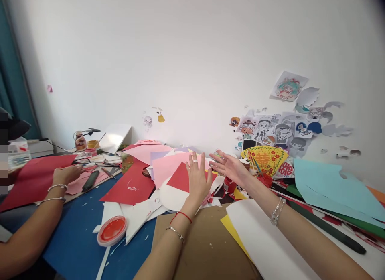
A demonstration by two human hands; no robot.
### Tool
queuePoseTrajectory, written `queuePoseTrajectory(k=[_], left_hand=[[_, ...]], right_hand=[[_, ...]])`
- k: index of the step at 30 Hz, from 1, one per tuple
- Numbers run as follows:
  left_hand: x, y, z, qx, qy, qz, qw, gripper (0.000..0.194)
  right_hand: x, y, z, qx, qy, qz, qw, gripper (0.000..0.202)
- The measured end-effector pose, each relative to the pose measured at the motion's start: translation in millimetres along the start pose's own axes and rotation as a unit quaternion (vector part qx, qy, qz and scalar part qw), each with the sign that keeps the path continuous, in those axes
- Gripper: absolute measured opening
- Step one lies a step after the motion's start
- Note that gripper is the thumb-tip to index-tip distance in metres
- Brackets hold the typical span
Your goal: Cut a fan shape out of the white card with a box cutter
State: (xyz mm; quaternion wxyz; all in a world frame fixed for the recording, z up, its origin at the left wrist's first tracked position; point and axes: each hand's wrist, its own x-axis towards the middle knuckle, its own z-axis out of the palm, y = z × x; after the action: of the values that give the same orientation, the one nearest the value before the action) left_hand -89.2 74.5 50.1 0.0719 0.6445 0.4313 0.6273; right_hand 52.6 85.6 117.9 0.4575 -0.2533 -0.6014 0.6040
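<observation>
In the head view, the person's left hand (199,179) is showing beyond the brown board (207,244), fingers spread, before a red sheet (179,178) lying there (contact cannot be told). The right hand (231,167) is hovering beyond the board's far edge, fingers parted. A red paint dish (112,230) is sitting left of the board.

Matt paper, dull card and wet-looking paint

The red sheet (178,179) and the pink sheet (164,167) looked like smooth, matt paper. The brown board (207,248) had the dull face of cardboard, flecked with pale specks. The white sheet (267,244) was smooth and matt. In a plastic tub (104,244), red paint (112,229) shone wet and glossy. Silvery bracelets (274,219) gleamed like polished metal. The wall (192,63) was matt and smooth, the teal curtain (9,87) cloth.
</observation>
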Motion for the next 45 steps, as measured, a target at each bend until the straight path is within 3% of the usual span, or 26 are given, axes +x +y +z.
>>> queuePoseTrajectory(k=[3, 5, 7, 9, 12, 14, 16, 19, 22, 26, 29, 36, 39, 45], left_hand=[[-5, 5, 5.9, -0.001, 0.011, 0.049, 0.999, 0.056], [-8, 3, 10.3, 0.089, 0.003, 0.081, 0.993, 0.061], [-10, 1, 14.5, 0.231, -0.024, 0.118, 0.966, 0.067], [-12, 0, 17.7, 0.340, -0.038, 0.150, 0.928, 0.070], [-16, -1, 20.4, 0.401, -0.049, 0.192, 0.894, 0.071], [-17, -2, 21.2, 0.391, -0.056, 0.214, 0.893, 0.071], [-16, -3, 21.2, 0.349, -0.031, 0.197, 0.916, 0.065], [-10, -6, 17.9, 0.249, 0.062, 0.104, 0.961, 0.051], [-2, -6, 10.5, 0.137, 0.116, 0.035, 0.983, 0.044], [5, -5, 1.1, 0.089, 0.073, 0.066, 0.991, 0.024], [7, -9, -2.9, 0.098, 0.045, 0.092, 0.990, 0.012], [7, -16, -2.6, 0.089, 0.037, 0.054, 0.994, 0.022], [4, -11, 3.2, 0.068, 0.002, 0.066, 0.995, 0.026], [-6, -5, 16.0, 0.054, -0.073, 0.081, 0.993, 0.016]], right_hand=[[-5, 9, 7, -0.096, 0.007, -0.036, 0.995, 0.047], [-4, 17, 10, -0.149, 0.029, -0.054, 0.987, 0.063], [3, 24, 11, -0.166, 0.054, -0.070, 0.982, 0.072], [16, 28, 9, -0.176, 0.087, -0.086, 0.977, 0.059], [38, 23, -1, -0.163, 0.138, -0.100, 0.972, 0.027], [49, 16, -8, -0.145, 0.154, -0.105, 0.972, 0.024], [55, 11, -13, -0.134, 0.138, -0.100, 0.976, 0.021], [52, 12, -12, -0.127, 0.067, -0.064, 0.988, 0.014], [40, 21, -7, -0.120, 0.001, -0.020, 0.993, 0.015], [21, 29, -2, -0.103, -0.054, 0.028, 0.993, 0.016], [8, 30, -2, -0.070, -0.052, 0.057, 0.995, 0.021], [-20, 36, -13, 0.020, 0.024, 0.060, 0.998, 0.028], [-25, 41, -17, 0.058, 0.044, 0.051, 0.996, 0.028], [-23, 44, -24, 0.126, 0.066, 0.035, 0.989, 0.038]])
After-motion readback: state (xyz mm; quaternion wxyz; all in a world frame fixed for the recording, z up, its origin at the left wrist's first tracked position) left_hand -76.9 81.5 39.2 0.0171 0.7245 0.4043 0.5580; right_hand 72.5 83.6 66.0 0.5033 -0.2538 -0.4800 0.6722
